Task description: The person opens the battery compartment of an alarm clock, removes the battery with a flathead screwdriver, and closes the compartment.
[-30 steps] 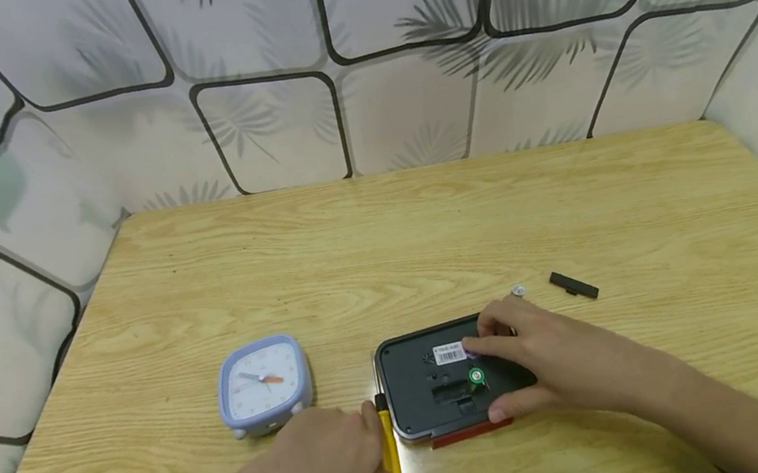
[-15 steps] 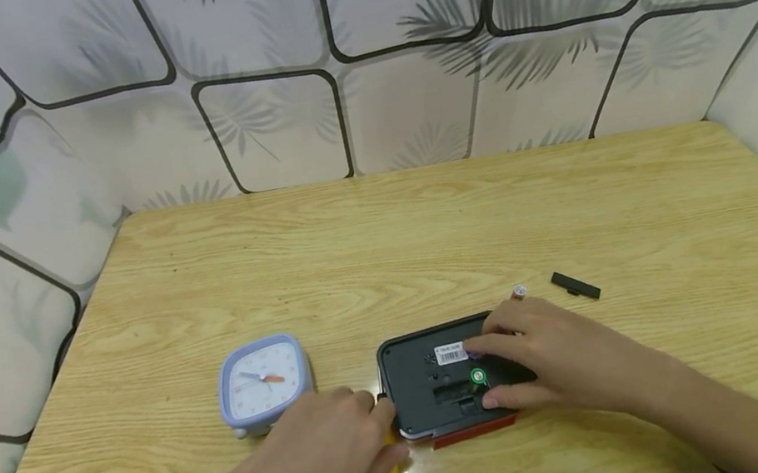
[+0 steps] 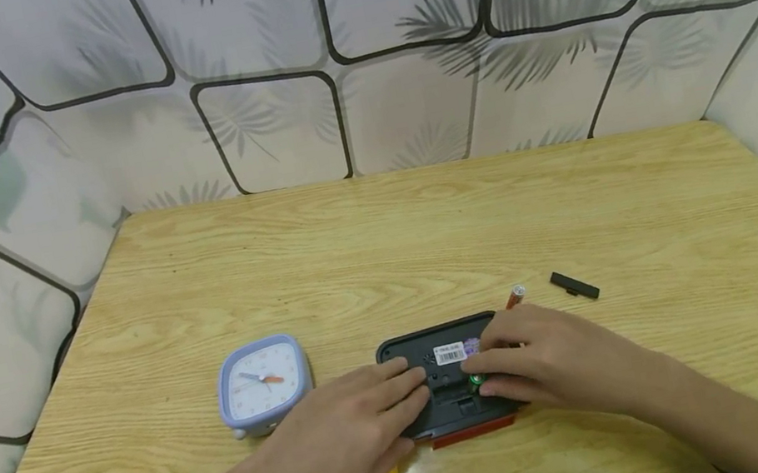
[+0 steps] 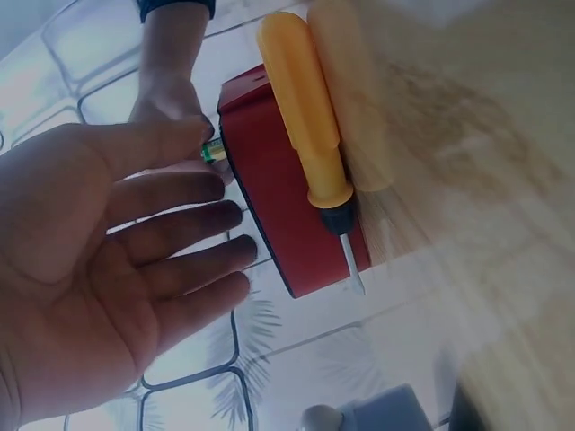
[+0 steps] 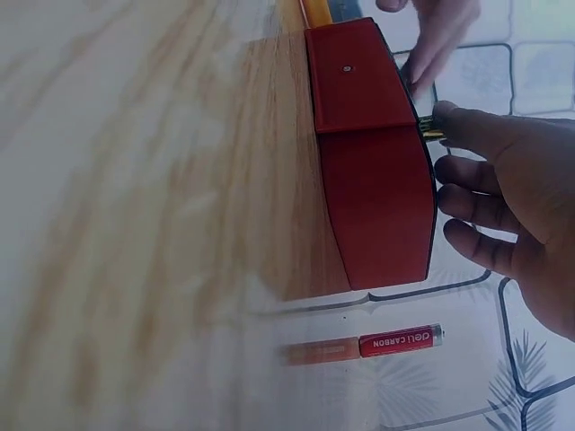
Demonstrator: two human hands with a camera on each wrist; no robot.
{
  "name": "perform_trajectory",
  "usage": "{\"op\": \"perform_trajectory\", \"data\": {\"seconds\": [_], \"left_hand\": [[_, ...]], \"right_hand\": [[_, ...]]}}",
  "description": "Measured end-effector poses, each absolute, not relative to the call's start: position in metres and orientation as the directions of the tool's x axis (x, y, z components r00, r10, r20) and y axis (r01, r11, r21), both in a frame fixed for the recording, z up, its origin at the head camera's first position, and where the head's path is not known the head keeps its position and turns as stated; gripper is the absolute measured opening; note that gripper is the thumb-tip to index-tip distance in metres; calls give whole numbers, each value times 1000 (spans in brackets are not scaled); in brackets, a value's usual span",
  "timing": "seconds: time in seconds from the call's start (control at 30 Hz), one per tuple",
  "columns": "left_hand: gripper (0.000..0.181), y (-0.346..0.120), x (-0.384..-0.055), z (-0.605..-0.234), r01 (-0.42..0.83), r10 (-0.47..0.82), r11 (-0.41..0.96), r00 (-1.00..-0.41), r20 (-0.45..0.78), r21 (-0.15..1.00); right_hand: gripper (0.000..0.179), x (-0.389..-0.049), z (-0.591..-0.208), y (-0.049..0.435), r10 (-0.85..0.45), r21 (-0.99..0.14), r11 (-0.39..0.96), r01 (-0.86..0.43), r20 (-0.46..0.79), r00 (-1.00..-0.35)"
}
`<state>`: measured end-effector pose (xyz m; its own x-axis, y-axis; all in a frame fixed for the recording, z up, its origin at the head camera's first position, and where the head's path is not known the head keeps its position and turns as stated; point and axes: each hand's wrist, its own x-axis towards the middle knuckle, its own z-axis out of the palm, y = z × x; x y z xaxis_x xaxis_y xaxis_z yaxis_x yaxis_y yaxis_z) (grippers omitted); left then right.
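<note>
A red-sided device (image 5: pixel 377 211) with a black back (image 3: pixel 409 345) lies back-up on the table, its battery compartment uncovered. My left hand (image 3: pixel 350 419) rests straight fingers on the left part of that back. My right hand (image 3: pixel 551 350) is at the compartment, pinching a green-ended battery (image 3: pixel 477 379) between thumb and index finger; the battery juts up from the back. Beside the device's left side lies a screwdriver with a yellow handle (image 4: pixel 301 99). In the head view my left hand covers most of it.
A blue alarm clock (image 3: pixel 264 385) stands left of the device. Behind my right hand a red battery (image 5: pixel 400 341) stands upright. A small black battery cover (image 3: pixel 575 286) lies farther right. A patterned backdrop (image 3: pixel 402 106) borders the wooden table (image 3: pixel 351 250) at the back.
My left hand has moved from the screwdriver handle onto the device's back. My right thumb and index finger have closed in on the green-ended battery.
</note>
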<state>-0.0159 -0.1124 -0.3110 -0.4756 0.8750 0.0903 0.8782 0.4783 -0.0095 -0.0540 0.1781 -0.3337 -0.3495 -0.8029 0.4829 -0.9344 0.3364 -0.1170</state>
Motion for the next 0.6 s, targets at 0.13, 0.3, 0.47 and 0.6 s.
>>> {"op": "perform_trajectory", "data": {"seconds": [0.13,0.3,0.47,0.6], "left_hand": [[45,-112,-17,-312,883,884,466,-467,-13,-48],[44,-110,-17,-315,884,887,455,-461,-29,-109],[42,-109,-18,-317,883,890,453,-457,-6,-126],[42,-108,-18,-317,882,892,448,-451,9,-145]], "right_hand": [[30,-55,-334,178,-801,-114,327,-938,493,-339],[29,-54,-334,177,-806,-126,331,-935,478,-350],[29,-52,-334,176,-808,-120,331,-936,477,-346],[31,-52,-333,176,-804,-113,317,-942,495,-330]]}}
